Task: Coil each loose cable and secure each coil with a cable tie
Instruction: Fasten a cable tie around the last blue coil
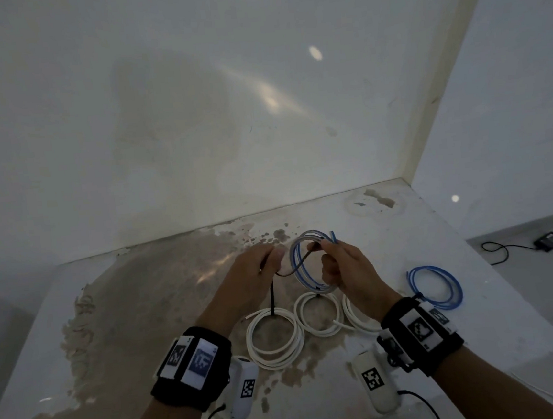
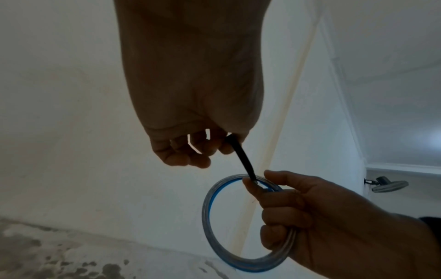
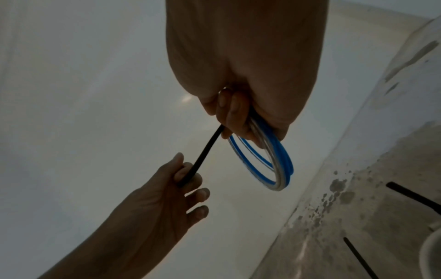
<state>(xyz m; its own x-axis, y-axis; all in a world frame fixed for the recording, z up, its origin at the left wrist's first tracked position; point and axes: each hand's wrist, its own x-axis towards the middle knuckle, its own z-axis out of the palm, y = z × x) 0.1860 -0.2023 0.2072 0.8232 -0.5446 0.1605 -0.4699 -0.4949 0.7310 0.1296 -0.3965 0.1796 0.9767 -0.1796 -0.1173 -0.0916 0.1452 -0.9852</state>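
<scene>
My right hand grips a small blue and clear cable coil above the table, its fingers curled round the loops. A black cable tie runs from the coil to my left hand, which pinches its other end. The tie is stretched between both hands. The right thumb and forefinger hold the tie against the coil. Three white cable coils lie on the table below my hands, the right one partly hidden by my wrist.
A tied blue coil lies at the right on the stained white table. Black ties rest on the surface. A wall stands close behind. A black cable and adapter sit on the floor at the right.
</scene>
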